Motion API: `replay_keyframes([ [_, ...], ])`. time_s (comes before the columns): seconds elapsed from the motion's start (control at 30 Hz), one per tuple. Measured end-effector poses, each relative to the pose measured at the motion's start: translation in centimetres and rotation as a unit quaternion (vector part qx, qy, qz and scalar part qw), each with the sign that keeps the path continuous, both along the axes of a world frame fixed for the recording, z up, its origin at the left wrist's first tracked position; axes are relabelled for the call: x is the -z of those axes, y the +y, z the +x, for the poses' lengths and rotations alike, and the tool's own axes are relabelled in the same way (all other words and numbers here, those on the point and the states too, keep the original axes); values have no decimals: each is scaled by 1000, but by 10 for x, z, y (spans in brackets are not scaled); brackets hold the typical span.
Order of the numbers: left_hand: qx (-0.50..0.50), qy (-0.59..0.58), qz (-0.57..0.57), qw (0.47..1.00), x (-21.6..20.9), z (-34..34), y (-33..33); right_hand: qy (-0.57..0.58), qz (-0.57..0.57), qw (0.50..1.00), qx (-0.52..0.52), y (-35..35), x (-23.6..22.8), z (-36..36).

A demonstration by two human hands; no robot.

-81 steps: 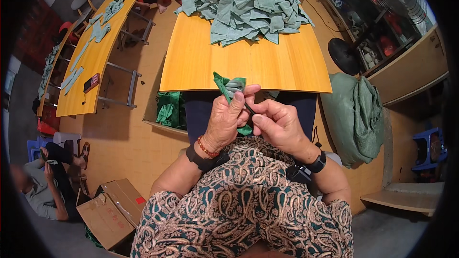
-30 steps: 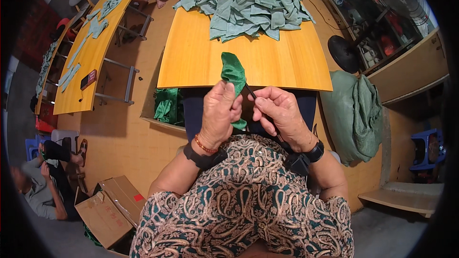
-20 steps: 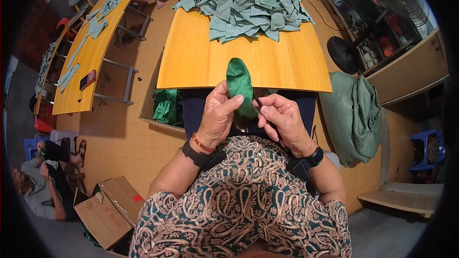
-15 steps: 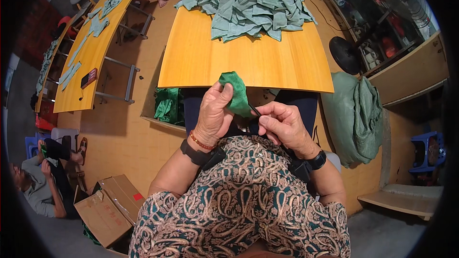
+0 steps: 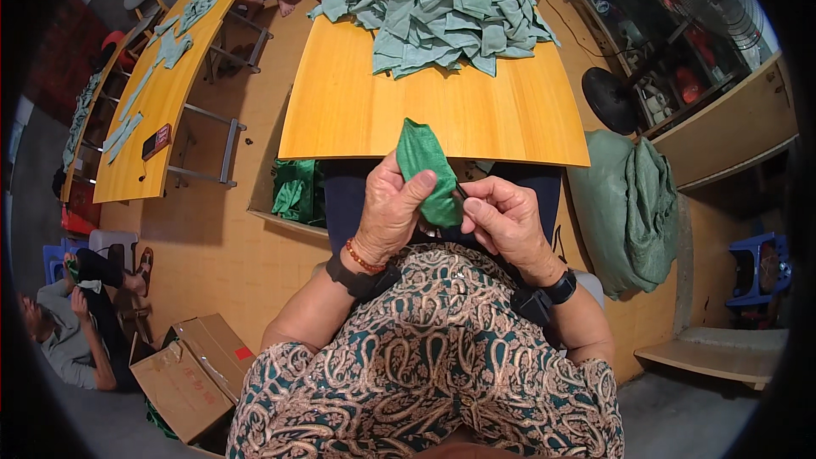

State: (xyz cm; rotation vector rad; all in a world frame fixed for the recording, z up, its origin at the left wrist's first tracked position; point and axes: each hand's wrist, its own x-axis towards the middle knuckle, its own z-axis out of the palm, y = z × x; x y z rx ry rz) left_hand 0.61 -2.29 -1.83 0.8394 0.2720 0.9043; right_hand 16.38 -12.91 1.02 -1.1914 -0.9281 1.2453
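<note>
A small piece of shiny bright green fabric (image 5: 427, 166) is held over my lap, close to the table's front edge. My left hand (image 5: 388, 208) grips its left side, thumb pressed on top and fingers behind. My right hand (image 5: 507, 219) pinches a thin dark tool (image 5: 461, 192) whose far end runs against the fabric's right edge; its tip is hidden, so its kind cannot be made out. Ahead of both hands stands the yellow wooden table (image 5: 425, 123), with a large heap of pale green cloth pieces (image 5: 455, 13) on its far part.
Under the table's left side is a box of green fabric (image 5: 293, 191). A bulging green sack (image 5: 627, 212) stands to the right, near a standing fan (image 5: 614, 100). A cardboard box (image 5: 189, 374) lies at lower left, beside a seated person (image 5: 72, 331). Another long table (image 5: 166, 68) holds cloth strips.
The green fabric has been turned and slid in my left hand, so more of it now shows below the thumb. My right hand stays pinched on the dark tool, slightly further right.
</note>
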Motion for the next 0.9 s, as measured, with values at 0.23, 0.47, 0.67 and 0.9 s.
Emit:
replay_keyframes([
  [0.23,-21,-71,-69,995,7,-9,15,-27,-1,998,-62,-8,6,15],
  [0.47,37,47,23,998,12,-3,0,58,-2,998,-15,-1,3,6],
  [0.67,8,-51,-50,997,-5,-3,3,35,-22,998,-55,-3,1,14],
  [0.9,-5,-74,-45,996,8,-7,13,46,-28,996,-64,-9,0,16],
])
